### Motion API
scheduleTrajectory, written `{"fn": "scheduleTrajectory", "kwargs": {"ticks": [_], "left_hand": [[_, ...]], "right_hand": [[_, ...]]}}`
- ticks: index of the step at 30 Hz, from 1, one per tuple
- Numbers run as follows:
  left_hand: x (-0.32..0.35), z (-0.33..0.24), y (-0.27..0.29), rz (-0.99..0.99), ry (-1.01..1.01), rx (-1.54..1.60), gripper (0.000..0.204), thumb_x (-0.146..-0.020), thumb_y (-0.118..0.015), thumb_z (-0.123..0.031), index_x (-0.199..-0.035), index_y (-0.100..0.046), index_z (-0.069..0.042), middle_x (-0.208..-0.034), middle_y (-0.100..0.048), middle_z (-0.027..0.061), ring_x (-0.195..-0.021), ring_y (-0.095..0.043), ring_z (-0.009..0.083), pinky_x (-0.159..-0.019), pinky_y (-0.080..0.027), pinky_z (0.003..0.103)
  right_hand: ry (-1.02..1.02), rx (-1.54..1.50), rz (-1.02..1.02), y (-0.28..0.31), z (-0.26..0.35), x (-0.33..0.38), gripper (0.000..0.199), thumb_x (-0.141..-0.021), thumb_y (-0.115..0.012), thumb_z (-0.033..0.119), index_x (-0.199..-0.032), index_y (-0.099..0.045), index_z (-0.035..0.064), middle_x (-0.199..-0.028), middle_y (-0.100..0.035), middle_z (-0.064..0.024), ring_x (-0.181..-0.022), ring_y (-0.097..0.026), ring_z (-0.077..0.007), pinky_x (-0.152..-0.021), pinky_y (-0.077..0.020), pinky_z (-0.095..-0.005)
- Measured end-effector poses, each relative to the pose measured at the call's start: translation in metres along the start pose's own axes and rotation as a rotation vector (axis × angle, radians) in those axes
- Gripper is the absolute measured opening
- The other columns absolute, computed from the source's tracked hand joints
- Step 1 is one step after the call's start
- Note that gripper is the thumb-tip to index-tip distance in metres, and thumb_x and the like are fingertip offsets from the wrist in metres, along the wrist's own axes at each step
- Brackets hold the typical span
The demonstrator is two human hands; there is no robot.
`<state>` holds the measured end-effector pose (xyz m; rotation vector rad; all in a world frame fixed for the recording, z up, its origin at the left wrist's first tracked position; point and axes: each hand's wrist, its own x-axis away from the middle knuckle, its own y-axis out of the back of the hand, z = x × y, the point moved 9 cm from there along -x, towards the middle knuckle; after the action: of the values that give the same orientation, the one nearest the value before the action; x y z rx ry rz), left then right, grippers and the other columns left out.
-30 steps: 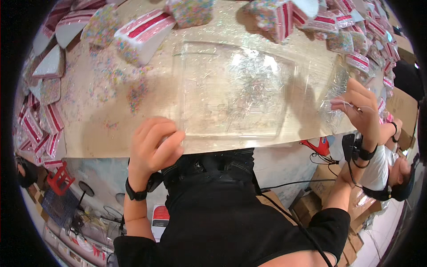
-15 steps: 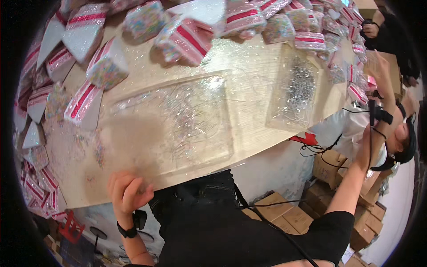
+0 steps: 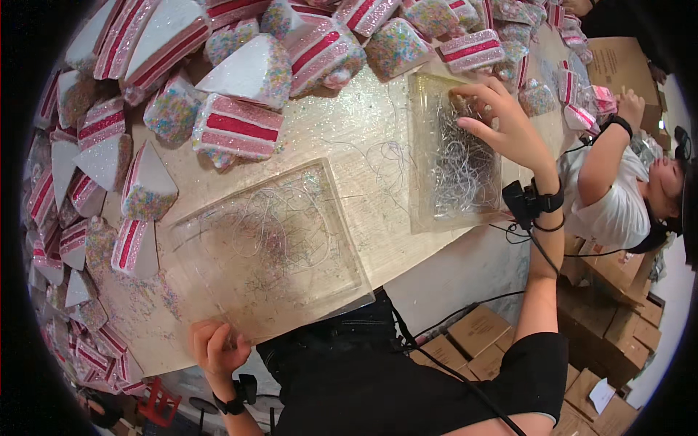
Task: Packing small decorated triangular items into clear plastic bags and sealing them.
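My right hand [image 3: 505, 131] is over a clear plastic tray [image 3: 420, 182] holding a heap of thin silver wire-like pieces [image 3: 462, 171]. Its thumb and forefinger are apart, with the fingertips at the heap. At the table's near edge, my left hand [image 3: 218, 349] is closed with its fingers curled; whatever it may hold is hidden. Beside it lies a larger, shallow clear tray [image 3: 342, 225], with loops of pale thread [image 3: 273, 218] and small coloured specks in it. Nearest beyond this tray is a pink-and-white striped toy cake slice [image 3: 238, 131] with sprinkles.
Many cake slices [image 3: 163, 51] are piled along the table's far and left sides. A co-worker [image 3: 614, 196] sits at the right, and another person's dark sleeve [image 3: 618, 18] shows beyond. Cardboard boxes [image 3: 476, 330] stand below, and a red stool [image 3: 158, 400] is at lower left.
My right hand has come from the far right to the tray of silver pieces. My left hand stays curled at the table edge. The whole view has shifted.
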<state>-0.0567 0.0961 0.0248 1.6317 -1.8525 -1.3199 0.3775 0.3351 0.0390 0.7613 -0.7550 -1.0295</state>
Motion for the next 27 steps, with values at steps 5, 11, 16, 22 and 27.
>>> {"fn": "scheduleTrajectory", "kwargs": {"ticks": [5,11,16,22,27], "left_hand": [[0.001,0.003,0.003,0.002,0.044,-0.035,0.028,-0.076,-0.069,-0.015,-0.101,-0.059,-0.007,-0.085,-0.056,0.0091,-0.072,-0.057,0.0284,-0.063,-0.048,0.038],[0.002,0.003,0.003,0.009,0.017,0.018,0.029,-0.075,-0.065,-0.005,-0.104,-0.060,-0.001,-0.086,-0.057,0.0126,-0.073,-0.053,0.0282,-0.065,-0.045,0.037],[0.003,0.003,0.004,0.010,0.019,-0.008,0.029,-0.075,-0.066,-0.008,-0.103,-0.060,-0.003,-0.086,-0.057,0.0113,-0.074,-0.055,0.0289,-0.065,-0.046,0.039],[0.000,0.000,0.003,-0.005,-0.004,0.013,0.031,-0.073,-0.063,-0.002,-0.104,-0.060,0.000,-0.085,-0.057,0.0123,-0.074,-0.053,0.0283,-0.067,-0.045,0.038],[-0.002,-0.001,0.002,-0.011,-0.001,0.010,0.031,-0.073,-0.063,-0.001,-0.104,-0.060,-0.001,-0.086,-0.057,0.0123,-0.073,-0.053,0.0275,-0.065,-0.044,0.038]], "right_hand": [[0.141,0.296,-0.196,0.038,0.022,0.038,0.046,-0.079,-0.076,0.018,-0.119,-0.058,0.0066,-0.116,-0.054,-0.0120,-0.099,-0.056,-0.0311,-0.087,-0.0454,-0.0368],[0.058,0.296,-0.047,-0.005,0.041,0.075,0.067,-0.066,-0.081,0.012,-0.128,-0.054,0.0091,-0.116,-0.059,-0.0115,-0.103,-0.056,-0.0327,-0.089,-0.0457,-0.0400],[-0.082,0.134,-0.199,-0.010,0.013,0.092,0.064,-0.063,-0.081,0.010,-0.123,-0.058,0.0090,-0.109,-0.063,-0.0082,-0.093,-0.061,-0.0315,-0.077,-0.0498,-0.0369],[0.269,0.452,-0.394,-0.002,0.046,0.106,0.031,-0.063,-0.078,0.001,-0.091,-0.066,0.0048,-0.097,-0.065,-0.0070,-0.081,-0.062,-0.0249,-0.065,-0.0499,-0.0338],[0.350,0.453,-0.620,0.012,0.056,0.120,0.020,-0.065,-0.074,-0.005,-0.082,-0.064,0.0014,-0.094,-0.065,-0.0078,-0.078,-0.061,-0.0253,-0.059,-0.0493,-0.0329]]}}
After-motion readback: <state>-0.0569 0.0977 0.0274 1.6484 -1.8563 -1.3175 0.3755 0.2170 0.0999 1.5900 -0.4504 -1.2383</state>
